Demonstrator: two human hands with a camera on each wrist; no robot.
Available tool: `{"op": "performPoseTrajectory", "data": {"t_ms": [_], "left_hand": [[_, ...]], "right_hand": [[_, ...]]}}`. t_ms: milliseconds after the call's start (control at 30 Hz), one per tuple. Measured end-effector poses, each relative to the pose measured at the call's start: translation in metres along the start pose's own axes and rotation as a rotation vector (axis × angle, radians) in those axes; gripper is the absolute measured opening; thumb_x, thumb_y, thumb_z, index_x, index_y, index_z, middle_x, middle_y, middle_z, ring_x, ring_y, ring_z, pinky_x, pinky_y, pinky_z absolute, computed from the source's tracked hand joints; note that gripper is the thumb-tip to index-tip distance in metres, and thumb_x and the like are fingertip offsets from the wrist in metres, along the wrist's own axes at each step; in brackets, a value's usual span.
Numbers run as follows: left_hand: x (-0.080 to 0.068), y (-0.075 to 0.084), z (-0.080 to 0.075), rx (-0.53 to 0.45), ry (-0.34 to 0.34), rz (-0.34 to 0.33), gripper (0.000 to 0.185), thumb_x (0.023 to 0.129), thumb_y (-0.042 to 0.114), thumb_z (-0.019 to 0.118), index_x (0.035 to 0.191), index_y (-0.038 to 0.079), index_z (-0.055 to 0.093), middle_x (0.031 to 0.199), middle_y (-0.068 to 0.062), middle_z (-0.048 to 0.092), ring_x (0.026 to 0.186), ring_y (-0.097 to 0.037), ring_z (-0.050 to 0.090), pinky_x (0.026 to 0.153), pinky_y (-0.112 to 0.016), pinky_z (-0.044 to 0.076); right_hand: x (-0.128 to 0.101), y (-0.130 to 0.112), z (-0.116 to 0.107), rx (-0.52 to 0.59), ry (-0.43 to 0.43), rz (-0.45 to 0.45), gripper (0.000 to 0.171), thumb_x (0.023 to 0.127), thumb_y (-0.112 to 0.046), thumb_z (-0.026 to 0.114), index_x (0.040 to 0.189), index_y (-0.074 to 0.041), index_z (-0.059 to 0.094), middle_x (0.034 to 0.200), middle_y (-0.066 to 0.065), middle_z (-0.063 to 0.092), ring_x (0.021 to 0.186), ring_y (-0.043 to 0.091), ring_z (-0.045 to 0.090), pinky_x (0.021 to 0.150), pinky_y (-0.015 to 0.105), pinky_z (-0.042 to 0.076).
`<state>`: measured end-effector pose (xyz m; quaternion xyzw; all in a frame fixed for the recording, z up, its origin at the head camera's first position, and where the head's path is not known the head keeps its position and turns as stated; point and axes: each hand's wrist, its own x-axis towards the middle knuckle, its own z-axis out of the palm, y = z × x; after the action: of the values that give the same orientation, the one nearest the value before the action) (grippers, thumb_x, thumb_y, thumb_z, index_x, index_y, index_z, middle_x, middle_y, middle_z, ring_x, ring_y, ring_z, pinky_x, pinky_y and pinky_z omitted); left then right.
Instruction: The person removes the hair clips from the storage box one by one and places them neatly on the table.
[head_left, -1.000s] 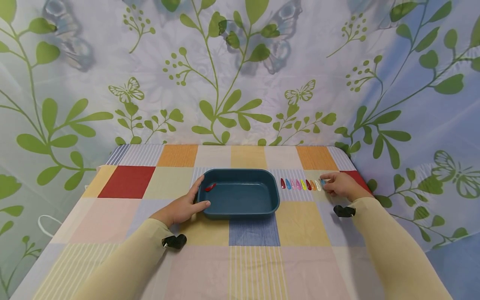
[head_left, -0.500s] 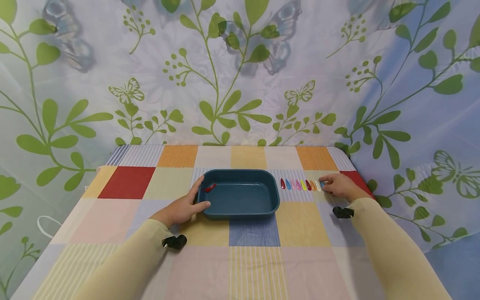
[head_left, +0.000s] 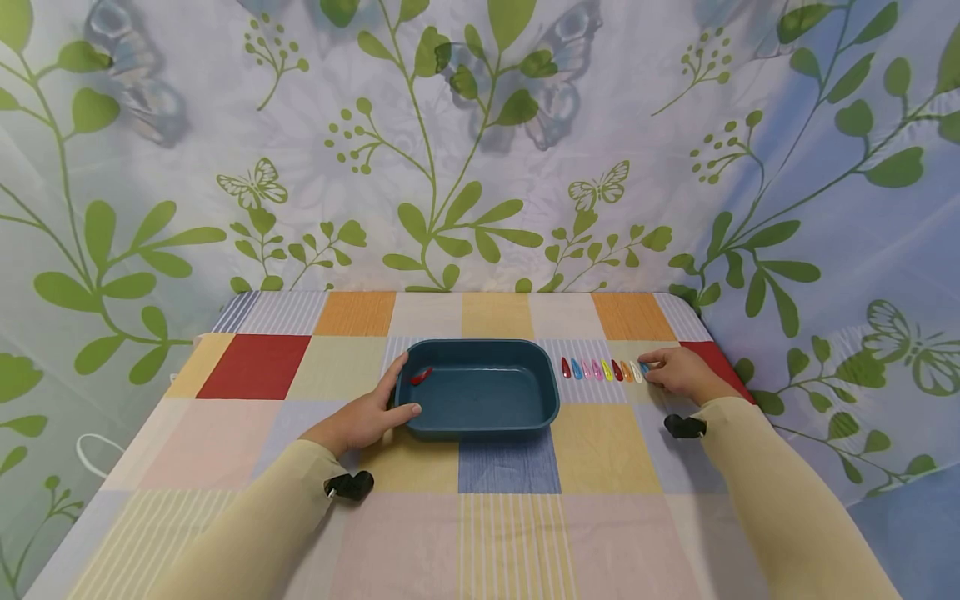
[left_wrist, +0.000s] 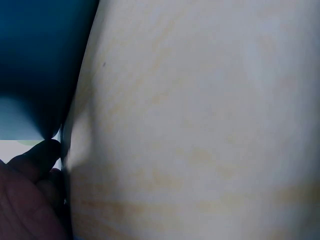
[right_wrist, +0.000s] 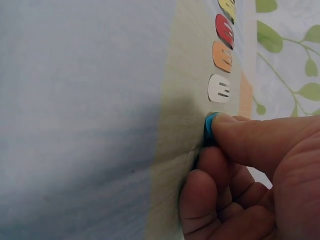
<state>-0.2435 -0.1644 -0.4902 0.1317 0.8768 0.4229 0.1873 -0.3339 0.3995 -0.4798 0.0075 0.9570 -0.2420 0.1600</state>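
My right hand (head_left: 678, 369) pinches a blue snap hair clip (right_wrist: 210, 124) between thumb and fingers, low at the cloth. This clip is at the right end of a row of hair clips; a white clip (right_wrist: 219, 88) lies just beside it. Further along are an orange clip (right_wrist: 222, 56), a dark red clip (right_wrist: 224, 30) and a yellow clip (head_left: 607, 369). My left hand (head_left: 363, 417) rests spread against the left end of a dark teal basin (head_left: 480, 432), thumb at its rim. Inside the basin lies a red hair clip (head_left: 422, 376).
Several more clips, among them a pink clip (head_left: 597, 369) and a second blue clip (head_left: 577, 368), continue the row toward the basin. A patchwork cloth (head_left: 510, 542) covers the table. A leaf-print curtain (head_left: 480, 150) hangs behind it.
My right hand has shifted slightly left, and its fingers have closed on the blue hair clip. The left hand and basin stay in place.
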Motion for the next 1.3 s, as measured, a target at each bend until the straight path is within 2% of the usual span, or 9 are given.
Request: {"op": "performPoseTrajectory", "data": {"t_ms": [167, 233, 367, 567, 733, 967, 1167, 1300], "left_hand": [[0.000, -0.001, 0.000, 0.008, 0.005, -0.002, 0.094, 0.104, 0.052, 0.060, 0.168, 0.044, -0.009, 0.177, -0.014, 0.012, 0.159, -0.046, 0.025, 0.122, -0.069, 0.029], [0.000, -0.001, 0.000, 0.014, 0.007, 0.000, 0.094, 0.104, 0.052, 0.060, 0.168, 0.043, -0.009, 0.177, -0.015, 0.012, 0.158, -0.046, 0.026, 0.122, -0.069, 0.029], [0.000, -0.001, 0.001, 0.008, 0.004, -0.001, 0.094, 0.104, 0.051, 0.060, 0.168, 0.043, -0.009, 0.177, -0.015, 0.011, 0.159, -0.046, 0.025, 0.122, -0.069, 0.028], [-0.001, 0.000, 0.001, 0.001, 0.004, -0.007, 0.094, 0.104, 0.052, 0.060, 0.167, 0.044, -0.009, 0.178, -0.014, 0.010, 0.159, -0.046, 0.024, 0.123, -0.069, 0.028], [-0.001, 0.000, 0.001, 0.005, 0.007, -0.006, 0.094, 0.104, 0.052, 0.060, 0.168, 0.043, -0.009, 0.178, -0.015, 0.010, 0.159, -0.046, 0.026, 0.122, -0.068, 0.029], [-0.001, 0.001, 0.001, -0.002, 0.004, -0.002, 0.094, 0.104, 0.053, 0.060, 0.168, 0.043, -0.009, 0.178, -0.014, 0.009, 0.160, -0.046, 0.023, 0.123, -0.069, 0.027], [-0.002, 0.001, 0.001, -0.005, 0.001, -0.006, 0.095, 0.104, 0.054, 0.060, 0.167, 0.044, -0.010, 0.178, -0.014, 0.009, 0.160, -0.047, 0.023, 0.123, -0.069, 0.027], [-0.002, 0.002, 0.002, 0.000, 0.003, -0.003, 0.094, 0.104, 0.052, 0.060, 0.168, 0.042, -0.009, 0.178, -0.015, 0.009, 0.159, -0.047, 0.024, 0.123, -0.069, 0.027]], "right_hand": [[-0.001, -0.002, -0.001, -0.013, 0.005, -0.001, 0.051, 0.096, -0.013, 0.066, 0.144, 0.003, 0.060, 0.088, 0.007, 0.068, 0.068, 0.017, 0.058, 0.064, 0.029, 0.048], [-0.001, -0.003, -0.001, -0.027, 0.006, -0.001, 0.051, 0.096, -0.014, 0.066, 0.144, 0.002, 0.060, 0.090, 0.009, 0.068, 0.069, 0.018, 0.059, 0.064, 0.029, 0.048], [-0.003, -0.004, -0.002, -0.082, 0.021, -0.010, 0.051, 0.096, -0.016, 0.066, 0.143, 0.001, 0.061, 0.105, 0.017, 0.069, 0.083, 0.024, 0.058, 0.068, 0.030, 0.045], [-0.005, -0.004, -0.003, -0.104, 0.022, -0.010, 0.051, 0.097, -0.019, 0.065, 0.144, 0.000, 0.061, 0.100, 0.017, 0.066, 0.086, 0.028, 0.057, 0.069, 0.031, 0.043], [-0.005, -0.002, -0.002, -0.112, 0.035, -0.027, 0.050, 0.097, -0.019, 0.066, 0.144, -0.001, 0.062, 0.107, 0.018, 0.067, 0.092, 0.029, 0.056, 0.070, 0.030, 0.042], [-0.005, 0.006, 0.000, -0.016, 0.017, -0.005, 0.053, 0.101, -0.023, 0.066, 0.148, -0.001, 0.057, 0.086, 0.006, 0.062, 0.072, 0.019, 0.056, 0.067, 0.029, 0.046], [-0.005, 0.010, -0.002, 0.060, -0.032, 0.009, 0.055, 0.102, -0.021, 0.065, 0.153, -0.003, 0.053, 0.073, -0.001, 0.053, 0.068, 0.018, 0.054, 0.067, 0.030, 0.046], [-0.003, 0.013, -0.001, 0.061, -0.030, -0.002, 0.055, 0.100, -0.019, 0.065, 0.151, -0.003, 0.054, 0.070, -0.002, 0.053, 0.066, 0.018, 0.054, 0.066, 0.030, 0.046]]}}
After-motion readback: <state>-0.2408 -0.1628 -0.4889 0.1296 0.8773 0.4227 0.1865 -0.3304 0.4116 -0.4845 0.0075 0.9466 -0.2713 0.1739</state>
